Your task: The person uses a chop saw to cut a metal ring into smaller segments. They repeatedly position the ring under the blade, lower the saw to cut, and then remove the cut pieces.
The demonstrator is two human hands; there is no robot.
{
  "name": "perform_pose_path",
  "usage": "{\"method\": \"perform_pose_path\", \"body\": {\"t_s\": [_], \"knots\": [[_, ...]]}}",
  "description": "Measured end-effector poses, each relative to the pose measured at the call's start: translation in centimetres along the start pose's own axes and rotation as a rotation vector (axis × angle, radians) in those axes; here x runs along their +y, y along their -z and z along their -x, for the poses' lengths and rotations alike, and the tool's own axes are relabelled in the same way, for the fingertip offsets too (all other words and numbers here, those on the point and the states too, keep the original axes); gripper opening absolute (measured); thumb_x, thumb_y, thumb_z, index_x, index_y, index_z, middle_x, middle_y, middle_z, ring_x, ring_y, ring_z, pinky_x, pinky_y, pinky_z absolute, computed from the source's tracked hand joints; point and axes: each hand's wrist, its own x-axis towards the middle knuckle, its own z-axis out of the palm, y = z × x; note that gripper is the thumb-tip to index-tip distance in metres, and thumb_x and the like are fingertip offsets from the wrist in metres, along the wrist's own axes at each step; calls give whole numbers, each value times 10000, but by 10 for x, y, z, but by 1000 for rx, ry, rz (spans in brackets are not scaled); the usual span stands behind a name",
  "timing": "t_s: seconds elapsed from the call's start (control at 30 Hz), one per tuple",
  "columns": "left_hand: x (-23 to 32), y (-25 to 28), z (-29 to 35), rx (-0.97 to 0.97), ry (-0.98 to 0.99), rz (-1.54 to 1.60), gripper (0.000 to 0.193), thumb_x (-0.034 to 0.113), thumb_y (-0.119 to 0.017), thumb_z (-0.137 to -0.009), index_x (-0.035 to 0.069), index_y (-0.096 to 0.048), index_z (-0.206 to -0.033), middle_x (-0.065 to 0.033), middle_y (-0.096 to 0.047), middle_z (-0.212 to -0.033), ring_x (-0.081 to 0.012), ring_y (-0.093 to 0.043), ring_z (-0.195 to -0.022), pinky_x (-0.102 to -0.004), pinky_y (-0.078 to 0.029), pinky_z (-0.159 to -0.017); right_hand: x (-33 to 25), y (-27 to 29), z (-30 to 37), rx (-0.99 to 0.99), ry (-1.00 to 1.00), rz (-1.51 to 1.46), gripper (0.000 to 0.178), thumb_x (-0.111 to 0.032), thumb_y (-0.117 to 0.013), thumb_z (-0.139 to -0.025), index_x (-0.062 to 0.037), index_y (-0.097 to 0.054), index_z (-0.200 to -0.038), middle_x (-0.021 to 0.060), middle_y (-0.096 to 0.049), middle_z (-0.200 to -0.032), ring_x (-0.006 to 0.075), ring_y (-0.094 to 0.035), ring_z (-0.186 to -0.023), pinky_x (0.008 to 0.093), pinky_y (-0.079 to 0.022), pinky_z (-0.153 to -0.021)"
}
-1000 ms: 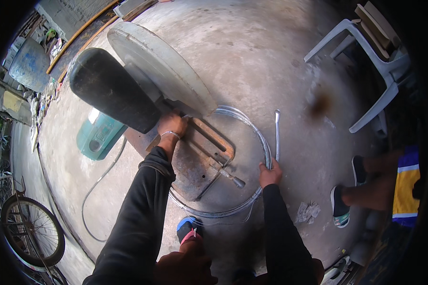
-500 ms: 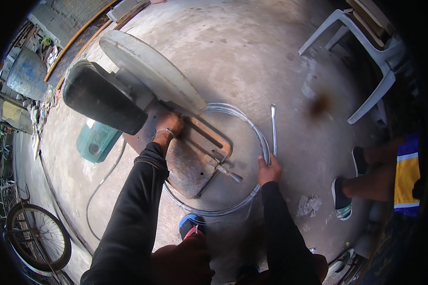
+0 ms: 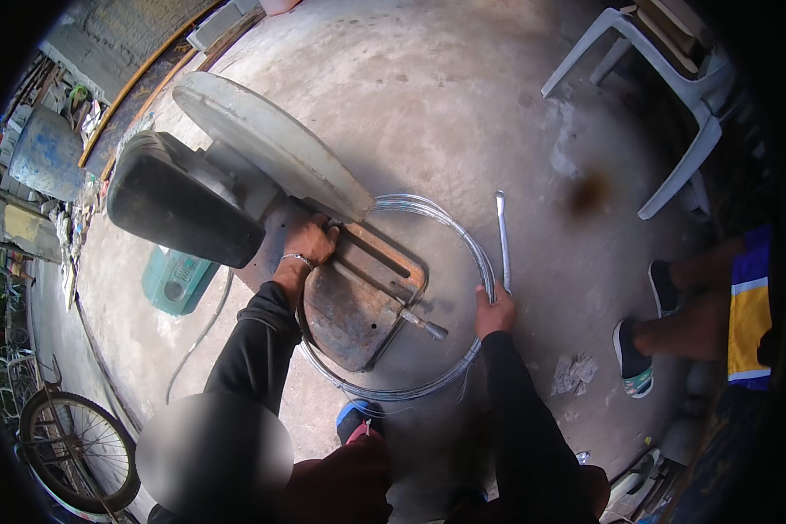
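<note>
While laid over the saw base (image 3: 345, 319), left hand (image 3: 310, 240): curled beside the rusty clamp (image 3: 403, 265), near the round grey guard (image 3: 271, 140); cannot tell what, if anything, is pinched between thumb and fingers.
Left wrist: ringed by a thin bracelet (image 3: 299, 259), with a dark sleeve (image 3: 249, 358) below.
Right hand (image 3: 495, 313): wrapped around the right side of the wire coil (image 3: 445, 377), well apart from the left hand.
Wire coil: silver, many strands bundled into one wide loop; around the right and near sides of the saw base, partly hidden by the saw.
Metal bar (image 3: 503, 236): silver, flattened at the far end, just beside the coil; near end meeting the right hand, cannot tell whether gripped.
Clamp screw (image 3: 424, 323): within the loop, angled toward the lower right.
Black housing (image 3: 179, 201): left of the guard, above a green casing (image 3: 179, 281).
Cord (image 3: 203, 336): curving down across the concrete floor (image 3: 498, 113).
Lower middle: blue-edged shoe (image 3: 355, 419) at the coil's near side.
Right: co-worker's legs in purple-and-yellow shorts (image 3: 749, 310); crumpled paper (image 3: 575, 374) nearby.
Upper right: white chair (image 3: 686, 162).
Lower left: bicycle wheel (image 3: 79, 450).
</note>
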Motion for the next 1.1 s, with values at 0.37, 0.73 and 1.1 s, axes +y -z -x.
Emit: {"method": "perform_pose_path", "body": {"t_s": [0.37,0.73,1.1], "knots": [[-68,-64,185,322,646,926,661,379,-788,-826,-122,-530,-1170,-126,-616,-916,-184,-607,-767,-292,-504,-660,40,-15,-17,-47,9,-255,541,-227,-679,-904,53,-498,-1330,257,-612,-1188,374,-597,-1116,402,-457,-960],[-67,-72,182,188,503,623,386,336,-589,-953,-45,-633,-989,-288,-667,-869,-439,-661,-840,-455,-515,-752,39,-24,-48,-10,27,-38,455,-365,-630,-931,31,-606,-1155,248,-660,-981,427,-633,-883,473,-492,-815],[-68,-61,186,132,486,631,332,303,-564,-963,-27,-602,-966,-287,-662,-853,-454,-652,-863,-482,-507,-756,23,-12,-32,50,198,64,540,-398,-618,-932,60,-599,-1217,321,-642,-1080,467,-615,-1043,459,-478,-908]]}}
